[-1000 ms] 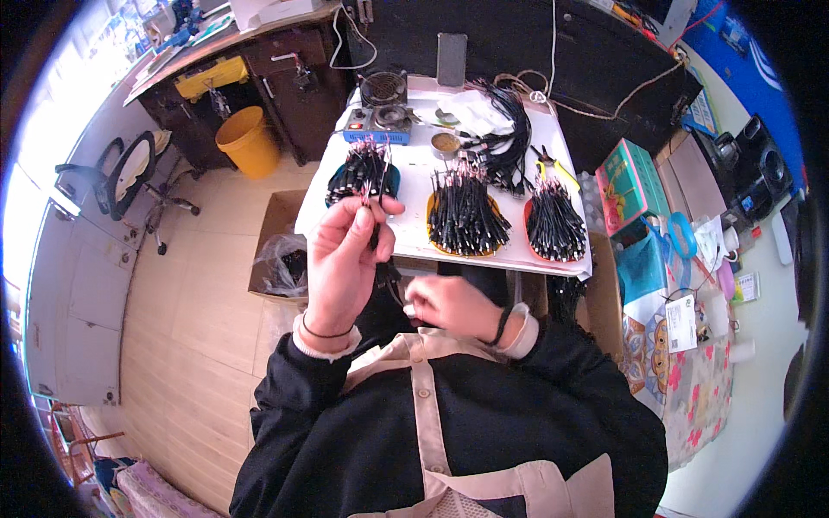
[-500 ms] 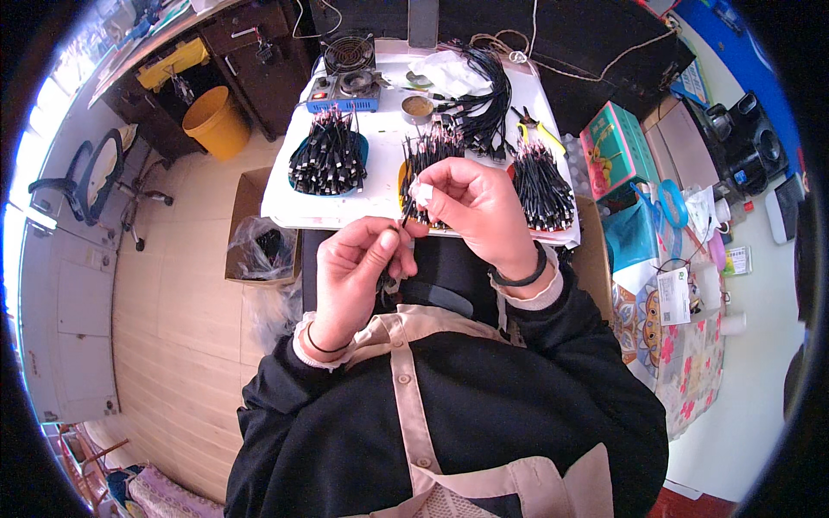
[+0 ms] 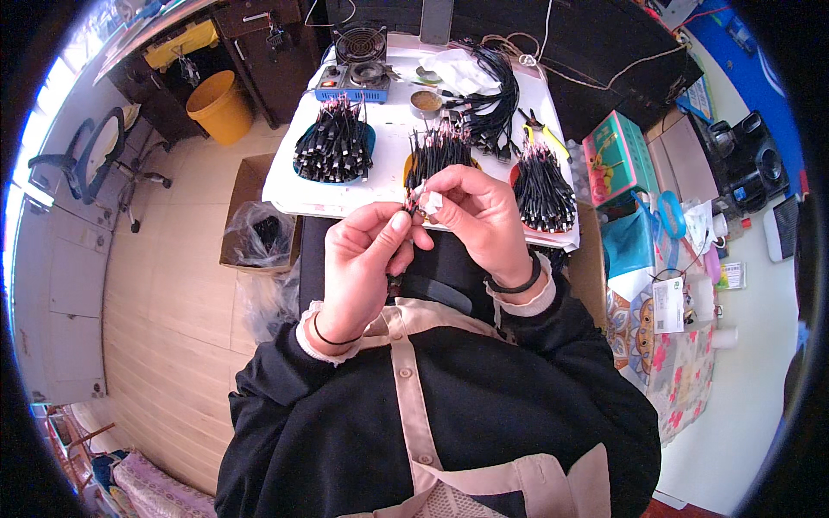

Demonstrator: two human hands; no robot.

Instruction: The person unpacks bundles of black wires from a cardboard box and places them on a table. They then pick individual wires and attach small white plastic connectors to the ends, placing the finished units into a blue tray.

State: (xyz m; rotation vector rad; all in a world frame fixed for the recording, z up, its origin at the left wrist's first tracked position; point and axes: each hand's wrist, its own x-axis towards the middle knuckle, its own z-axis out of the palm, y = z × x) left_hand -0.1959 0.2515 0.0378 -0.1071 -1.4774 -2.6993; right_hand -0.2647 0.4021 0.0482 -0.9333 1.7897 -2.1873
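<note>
My left hand [image 3: 370,250] is closed, thumb against fingers, on a short black cable with thin reddish wires [image 3: 412,200] at its upper end. My right hand [image 3: 485,216] pinches at those wire ends, its fingertips meeting the left ones. A small white piece [image 3: 432,203], maybe tape, sits at the right thumb tip. The rest of the cable is mostly hidden by my fingers. Just beyond my hands, a bundle of black cables [image 3: 439,155] with bared ends lies on the white table [image 3: 311,197]. More cable bundles stand at left [image 3: 333,148] and at right [image 3: 544,192].
A blue heating unit [image 3: 354,82] and a small round tin [image 3: 425,104] stand at the back. Yellow-handled cutters [image 3: 542,131] lie near the long black cables [image 3: 492,99]. A cardboard box [image 3: 237,246] with plastic is left; a green-pink box [image 3: 615,160] stands right.
My hands have come closer together at the wire ends, the left one rising slightly. The view has shifted a little; the bundles stay in place.
</note>
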